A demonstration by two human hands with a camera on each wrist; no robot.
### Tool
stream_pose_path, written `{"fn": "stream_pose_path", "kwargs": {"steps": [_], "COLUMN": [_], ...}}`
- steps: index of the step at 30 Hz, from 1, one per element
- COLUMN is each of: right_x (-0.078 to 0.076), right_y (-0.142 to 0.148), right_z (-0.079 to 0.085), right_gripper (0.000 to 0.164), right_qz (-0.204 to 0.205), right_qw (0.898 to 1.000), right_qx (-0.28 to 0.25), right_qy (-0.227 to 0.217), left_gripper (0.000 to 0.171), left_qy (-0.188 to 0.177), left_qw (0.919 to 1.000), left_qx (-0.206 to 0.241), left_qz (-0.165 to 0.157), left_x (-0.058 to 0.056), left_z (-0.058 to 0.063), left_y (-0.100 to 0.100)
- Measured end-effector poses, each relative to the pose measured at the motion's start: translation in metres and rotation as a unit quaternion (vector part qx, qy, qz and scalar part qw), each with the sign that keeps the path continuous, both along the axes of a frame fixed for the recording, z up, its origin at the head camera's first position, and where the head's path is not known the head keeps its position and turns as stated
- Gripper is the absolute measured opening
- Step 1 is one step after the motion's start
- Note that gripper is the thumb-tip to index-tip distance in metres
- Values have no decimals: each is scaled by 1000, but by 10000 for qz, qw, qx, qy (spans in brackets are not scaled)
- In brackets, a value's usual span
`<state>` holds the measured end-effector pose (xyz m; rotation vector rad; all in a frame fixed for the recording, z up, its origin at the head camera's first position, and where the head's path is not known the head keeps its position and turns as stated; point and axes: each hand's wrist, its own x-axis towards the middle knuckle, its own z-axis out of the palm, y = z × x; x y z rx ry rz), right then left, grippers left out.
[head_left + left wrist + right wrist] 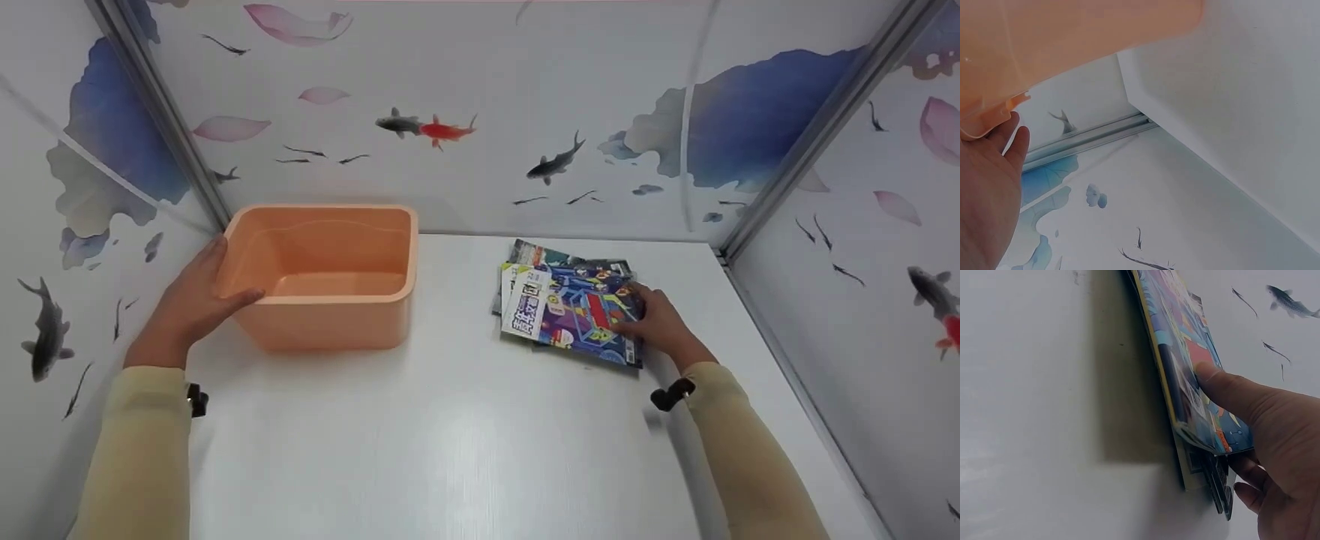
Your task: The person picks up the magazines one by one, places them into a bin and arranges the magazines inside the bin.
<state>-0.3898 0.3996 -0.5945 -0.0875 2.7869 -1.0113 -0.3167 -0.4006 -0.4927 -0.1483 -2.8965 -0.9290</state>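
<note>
An orange plastic bin [322,324] stands at the back left of the white table. My left hand [199,296] grips its left side, the thumb over the front left rim; in the left wrist view fingertips [1016,140] show under the rim of the bin [1072,34]. Right of the bin lies a small, uneven stack of magazines [574,311], the top one blue and colourful with a white title panel. My right hand [660,322] pinches the right edge of the magazines [1185,354], thumb on the top cover and fingers underneath. How many it holds is hard to tell.
White panels printed with fish, petals and blue leaves enclose the white table [450,442] at the back and both sides. Metal frame strips [817,127] run along the corners. The bin stands close to the back panel and the left corner.
</note>
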Motion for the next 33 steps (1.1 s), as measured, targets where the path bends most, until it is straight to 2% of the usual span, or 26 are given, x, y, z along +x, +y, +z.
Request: {"fn": "stream_pose_path", "kwargs": {"steps": [10, 17, 28, 33], "right_x": [3, 6, 8, 9], "right_y": [-10, -17, -21, -22], "right_z": [7, 13, 24, 28], "right_gripper": [112, 108, 99, 98], "right_qz": [-223, -339, -513, -555], "right_qw": [9997, 9994, 9984, 9974], "right_qx": [-16, 68, -36, -4], "right_qy": [-73, 3, -250, -458], "left_gripper": [126, 124, 124, 127], "left_qy": [-90, -80, 61, -85], "left_qw": [9998, 9999, 10000, 9998], "left_qx": [166, 108, 21, 94], "left_qz": [90, 46, -17, 135], "left_x": [0, 1, 1, 1], "left_z": [1, 0, -1, 0], "left_y": [0, -3, 0, 1]}}
